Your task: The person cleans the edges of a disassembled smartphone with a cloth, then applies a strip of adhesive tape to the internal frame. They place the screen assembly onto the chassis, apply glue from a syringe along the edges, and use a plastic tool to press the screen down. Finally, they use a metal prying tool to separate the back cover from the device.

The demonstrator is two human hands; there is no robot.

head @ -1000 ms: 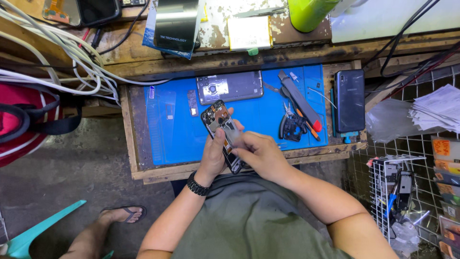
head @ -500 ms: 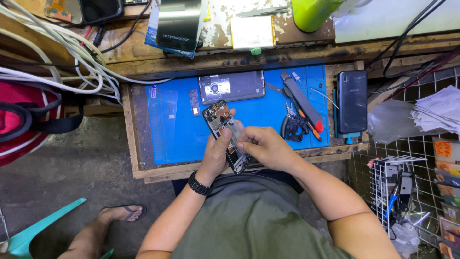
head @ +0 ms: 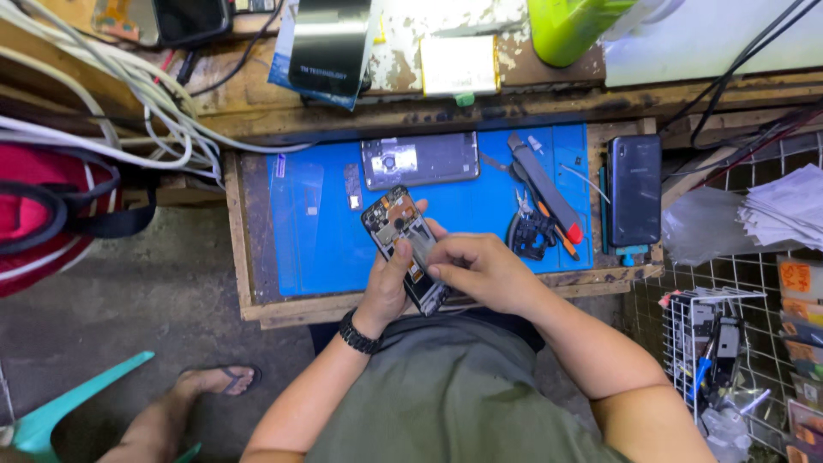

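Opened phone (head: 403, 244) sat in the left hand (head: 386, 287) — back cover off, circuit board and metal shield facing up, held just above the near edge of the blue work mat (head: 326, 231). Left hand was clamped on it from below and the left side, thumb lying along the left edge. Long axis ran diagonally, top end pointing up-left toward the mat, bottom end down-right toward the person's lap.

Right hand (head: 484, 270) came in from the right, fingers curled and pinched together over the lower middle of the phone, touching it — whether a small part or tool was between the fingertips, cannot tell, too small. Both hands met at the phone; the right was the one on the exposed inner face, the left only carried it.

Outward from there: a grey phone panel (head: 420, 159) lay flat on the mat beyond the held phone, well apart from it. Pliers with dark handles (head: 531, 231) and a long flat tool with a red tip (head: 544, 189) lay just right of the right hand. A dark phone (head: 634, 189) lay face up on the wooden tray edge (head: 291, 310), further right.
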